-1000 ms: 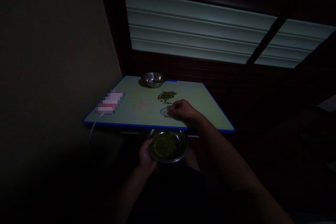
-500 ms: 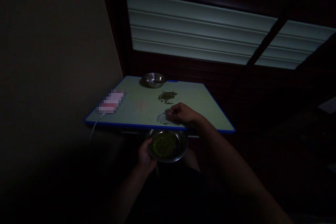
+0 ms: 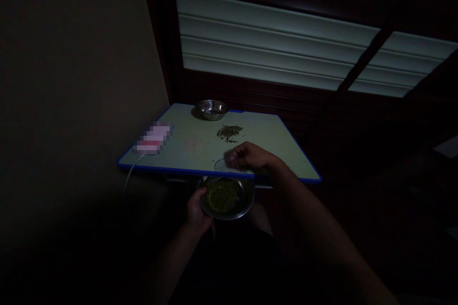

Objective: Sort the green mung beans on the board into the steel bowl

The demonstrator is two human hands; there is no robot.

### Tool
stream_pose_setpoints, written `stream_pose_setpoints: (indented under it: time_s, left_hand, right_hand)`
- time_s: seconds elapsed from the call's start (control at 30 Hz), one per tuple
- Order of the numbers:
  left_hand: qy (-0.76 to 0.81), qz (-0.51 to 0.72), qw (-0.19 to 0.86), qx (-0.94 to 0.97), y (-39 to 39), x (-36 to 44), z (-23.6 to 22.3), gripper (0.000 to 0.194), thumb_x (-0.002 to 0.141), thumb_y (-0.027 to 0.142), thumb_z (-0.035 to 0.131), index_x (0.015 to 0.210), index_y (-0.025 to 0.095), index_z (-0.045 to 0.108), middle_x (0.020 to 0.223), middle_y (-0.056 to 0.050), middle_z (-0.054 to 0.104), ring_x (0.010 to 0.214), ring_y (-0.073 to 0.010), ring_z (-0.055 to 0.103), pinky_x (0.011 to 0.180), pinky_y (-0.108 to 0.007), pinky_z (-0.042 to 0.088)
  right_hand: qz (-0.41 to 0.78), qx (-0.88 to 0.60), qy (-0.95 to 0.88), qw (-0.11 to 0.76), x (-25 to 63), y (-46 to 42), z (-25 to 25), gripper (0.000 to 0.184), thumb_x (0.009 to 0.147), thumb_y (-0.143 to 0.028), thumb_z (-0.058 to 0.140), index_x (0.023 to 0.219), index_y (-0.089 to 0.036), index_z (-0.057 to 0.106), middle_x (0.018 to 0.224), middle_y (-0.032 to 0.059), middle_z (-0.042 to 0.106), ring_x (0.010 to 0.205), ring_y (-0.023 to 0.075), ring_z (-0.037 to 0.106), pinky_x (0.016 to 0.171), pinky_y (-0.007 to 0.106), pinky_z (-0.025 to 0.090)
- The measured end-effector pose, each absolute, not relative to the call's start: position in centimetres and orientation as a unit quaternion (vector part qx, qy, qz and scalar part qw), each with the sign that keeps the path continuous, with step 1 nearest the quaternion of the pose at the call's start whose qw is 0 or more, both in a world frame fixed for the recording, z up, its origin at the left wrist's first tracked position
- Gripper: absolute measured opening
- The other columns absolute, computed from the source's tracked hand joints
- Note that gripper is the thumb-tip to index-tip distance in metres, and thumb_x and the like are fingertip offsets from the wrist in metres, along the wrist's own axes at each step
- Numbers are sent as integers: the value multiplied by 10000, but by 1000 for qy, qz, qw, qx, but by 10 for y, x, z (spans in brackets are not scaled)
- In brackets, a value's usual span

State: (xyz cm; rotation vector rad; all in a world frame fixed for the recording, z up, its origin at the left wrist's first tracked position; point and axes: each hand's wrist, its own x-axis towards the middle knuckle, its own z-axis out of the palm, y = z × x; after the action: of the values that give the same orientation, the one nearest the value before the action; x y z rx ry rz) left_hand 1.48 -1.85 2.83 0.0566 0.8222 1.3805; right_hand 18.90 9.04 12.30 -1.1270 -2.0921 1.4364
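Observation:
My left hand [image 3: 198, 212] grips the rim of a steel bowl [image 3: 246, 208], held just below the table's front edge. Inside it lies a heap of small green beans [image 3: 222, 195], mung beans by their look. My right hand [image 3: 248, 155] is low over the tabletop near that edge, its fingers curled and pressed together. Whatever they hold is too small and dark to make out. Beside its fingertips a faint round outline [image 3: 221, 165] shows on the surface. Beyond it is a scattered pile of brownish beans [image 3: 229, 132].
The pale table [image 3: 275, 136] has a blue rim. A second steel bowl [image 3: 212, 110] stands at its back. On the left lies a pixelated phone-like thing [image 3: 153, 138] with a white cable [image 3: 129, 176]. A wall [image 3: 89, 57] and slatted panels [image 3: 272, 38] enclose the far side.
The few loose beans by the front edge, near my right hand, no longer show there; a single one lies a little further left. My right fingers have loosened slightly. My left hand keeps its hold.

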Motion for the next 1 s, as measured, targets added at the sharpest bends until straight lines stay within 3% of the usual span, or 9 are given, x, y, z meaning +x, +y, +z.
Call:
stream_pose_setpoints:
  time_s: [0.2,0.53,0.8,1.0]
  left_hand:
    - [386,618,684,21,-19,16,27,174,689,199,558,733,134,713,708,-79,738,693,-225,686,712,-364,561]
    - [372,622,689,30,-19,16,25,201,685,219,564,783,142,721,747,-83,749,779,-264,703,793,-418,557]
    - [367,618,695,30,-20,14,27,191,693,209,570,789,133,717,757,-89,745,730,-244,692,744,-385,558]
    - [365,626,688,31,-20,14,26,188,689,204,579,809,150,713,763,-77,743,748,-245,686,762,-396,549]
  right_hand:
    - [487,-433,-695,306,176,101,109,246,679,-366,681,714,-147,574,561,-24,527,479,73,436,464,211,342]
    - [481,-441,-698,294,169,112,101,261,671,-385,671,695,-151,557,538,-24,517,467,75,430,454,212,319]
    - [272,-554,-661,427,184,130,105,219,742,-377,570,685,-166,582,653,15,583,624,124,501,589,249,385]
    - [226,-565,-641,467,198,135,93,126,669,-263,548,722,-166,608,709,11,633,679,136,548,670,254,428]
